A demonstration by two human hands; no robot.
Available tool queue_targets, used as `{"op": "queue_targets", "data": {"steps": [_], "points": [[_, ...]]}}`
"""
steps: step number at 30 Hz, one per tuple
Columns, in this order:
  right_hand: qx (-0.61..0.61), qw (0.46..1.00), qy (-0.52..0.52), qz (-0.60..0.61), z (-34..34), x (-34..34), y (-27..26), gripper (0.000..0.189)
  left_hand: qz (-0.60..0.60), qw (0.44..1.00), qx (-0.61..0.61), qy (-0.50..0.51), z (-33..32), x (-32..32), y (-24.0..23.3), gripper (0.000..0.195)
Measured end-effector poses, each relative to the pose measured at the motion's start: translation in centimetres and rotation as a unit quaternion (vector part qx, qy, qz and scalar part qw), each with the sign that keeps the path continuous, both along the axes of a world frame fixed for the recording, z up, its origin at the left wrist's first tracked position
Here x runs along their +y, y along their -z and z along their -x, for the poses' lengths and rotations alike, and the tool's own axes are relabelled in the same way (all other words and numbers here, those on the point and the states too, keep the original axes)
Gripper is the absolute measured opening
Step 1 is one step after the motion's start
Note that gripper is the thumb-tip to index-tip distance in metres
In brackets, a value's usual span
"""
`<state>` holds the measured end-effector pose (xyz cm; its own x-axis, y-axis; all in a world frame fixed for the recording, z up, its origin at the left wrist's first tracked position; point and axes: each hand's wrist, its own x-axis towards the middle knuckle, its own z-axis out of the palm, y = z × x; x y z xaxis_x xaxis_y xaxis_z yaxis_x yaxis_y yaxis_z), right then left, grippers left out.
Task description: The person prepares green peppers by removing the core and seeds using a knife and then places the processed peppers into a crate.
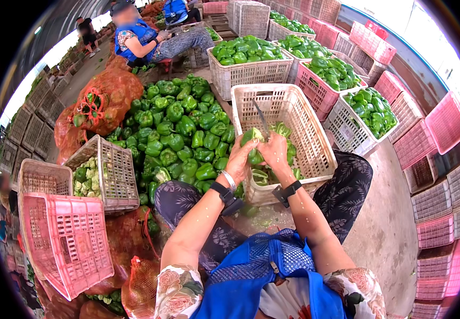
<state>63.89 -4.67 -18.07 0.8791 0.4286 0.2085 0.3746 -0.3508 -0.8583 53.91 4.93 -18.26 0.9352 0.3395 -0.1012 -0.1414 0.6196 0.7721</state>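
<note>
My left hand (238, 160) grips a green bell pepper (250, 136) whose pale cut side faces up. Close against it, my right hand (274, 152) holds a knife (260, 113), its blade pointing up and away from me. Both hands are over a dirty white plastic crate (318, 137) between my knees. Cut green pepper pieces (260, 176) lie in the near end of this crate. To the left of it, whole green bell peppers (186, 127) form a large heap on the floor.
Crates full of peppers (250, 52) stand beyond mine and to its right (369, 109). Left are orange mesh sacks (108, 95), a crate of pale trimmings (118, 175) and a tilted pink crate (80, 239). A seated person (140, 42) is behind the heap. Stacked crates (433, 207) line the right.
</note>
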Motion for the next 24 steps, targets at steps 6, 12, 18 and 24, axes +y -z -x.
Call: {"op": "queue_targets", "data": {"steps": [6,12,18,24], "points": [[-0.023,0.999,0.028,-0.024,-1.2,0.0,1.6,0.043,-0.003,1.0,-0.006,0.002,-0.6,-0.1,0.5,0.054],[0.141,0.972,-0.008,-0.189,-3.1,-0.9,4.2,0.03,0.0,0.999,-0.007,0.041,-0.9,-0.2,0.4,0.049],[0.111,0.98,-0.063,-0.154,-1.1,-2.4,2.0,0.025,0.002,0.995,0.02,0.094,-0.6,0.9,0.5,0.056],[-0.068,0.997,-0.007,0.045,-0.4,-2.3,1.4,0.042,-0.004,0.997,0.033,0.072,-0.6,0.0,0.7,0.055]]}}
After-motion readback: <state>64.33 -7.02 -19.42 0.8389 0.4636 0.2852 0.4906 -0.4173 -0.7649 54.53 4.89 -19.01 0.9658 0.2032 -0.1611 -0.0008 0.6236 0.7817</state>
